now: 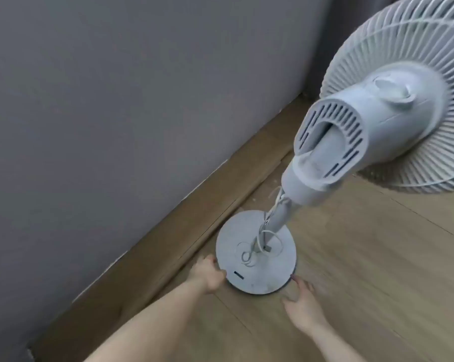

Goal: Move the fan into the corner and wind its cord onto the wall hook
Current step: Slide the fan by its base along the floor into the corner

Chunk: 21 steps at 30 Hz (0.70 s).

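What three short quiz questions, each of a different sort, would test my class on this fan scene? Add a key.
1. True or false: the cord lies coiled on the fan base.
2. Which hand grips the base rim on the wall side? A left B right
3. Fill in: the fan stands on a ___ floor.

Key: 1 true; 2 A; 3 wooden.

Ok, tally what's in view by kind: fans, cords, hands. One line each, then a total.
Fans: 1, the white pedestal fan on its round base
Cords: 1, the white cord looped loosely at the foot of the pole
Hands: 2, the left hand gripping the base's edge, the right hand at its near edge
Total: 4
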Available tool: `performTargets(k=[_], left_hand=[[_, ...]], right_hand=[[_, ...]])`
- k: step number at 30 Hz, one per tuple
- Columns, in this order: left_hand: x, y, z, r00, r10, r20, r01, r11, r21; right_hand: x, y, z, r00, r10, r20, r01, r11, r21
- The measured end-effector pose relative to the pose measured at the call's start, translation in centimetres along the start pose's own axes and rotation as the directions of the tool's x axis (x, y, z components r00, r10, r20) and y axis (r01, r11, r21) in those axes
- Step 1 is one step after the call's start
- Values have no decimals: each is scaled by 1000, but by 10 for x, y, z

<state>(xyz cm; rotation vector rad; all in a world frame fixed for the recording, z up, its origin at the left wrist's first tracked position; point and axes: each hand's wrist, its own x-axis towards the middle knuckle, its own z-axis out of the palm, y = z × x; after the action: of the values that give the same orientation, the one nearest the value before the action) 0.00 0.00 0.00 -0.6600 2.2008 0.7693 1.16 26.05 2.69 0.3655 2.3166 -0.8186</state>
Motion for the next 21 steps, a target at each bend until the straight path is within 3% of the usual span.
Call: performTargets(k=[7, 13, 21], left_hand=[[115, -29, 56, 994, -3, -110, -4, 998, -60], [195, -26, 83, 975, 138, -173, -139, 990, 6], [247, -10, 92, 948, 110, -298, -104, 994, 35]], right_hand=[[111, 40, 54, 999, -26, -21, 25, 999, -30], [184, 65, 71, 994, -15, -109, 10, 999, -45], [225, 82, 93, 975, 83, -204, -26, 963, 268]])
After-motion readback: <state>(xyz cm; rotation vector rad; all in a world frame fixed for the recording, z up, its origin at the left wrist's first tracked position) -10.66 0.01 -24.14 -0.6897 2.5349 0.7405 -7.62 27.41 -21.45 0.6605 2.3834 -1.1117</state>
